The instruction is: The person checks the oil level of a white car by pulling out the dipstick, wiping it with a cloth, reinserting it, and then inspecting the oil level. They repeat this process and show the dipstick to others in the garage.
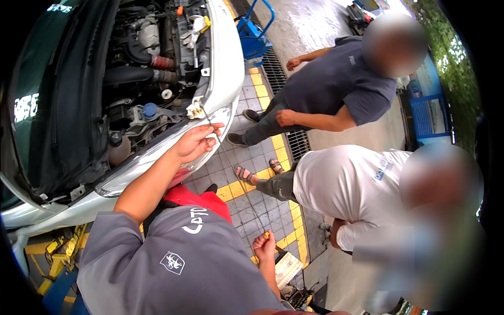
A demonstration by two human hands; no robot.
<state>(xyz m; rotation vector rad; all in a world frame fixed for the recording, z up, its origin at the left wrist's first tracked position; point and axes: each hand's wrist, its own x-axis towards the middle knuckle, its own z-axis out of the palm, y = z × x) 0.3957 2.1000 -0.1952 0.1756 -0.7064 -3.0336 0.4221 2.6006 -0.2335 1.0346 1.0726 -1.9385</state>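
Note:
A long, thin dipstick (pixel 242 190) stretches between my two hands in front of my body. My right hand (pixel 264 247), low at the right of my torso, is closed round its yellow handle (pixel 266 234). Farther off, my left hand (pixel 195 144) pinches the rod near its other end, over the front edge of a white car (pixel 227 52). Just beyond those fingertips a crumpled white and brownish thing (pixel 196 108) sits on the edge of the engine bay; I cannot tell whether the rod touches it.
The open engine bay holds a blue cap (pixel 150 110) and a red ribbed hose (pixel 163 63). Two people, one in a dark shirt (pixel 328 79) and one in a white shirt (pixel 341 178), stand at the right. A blue cart (pixel 253 39) and yellow-blue equipment (pixel 60 257) flank the car.

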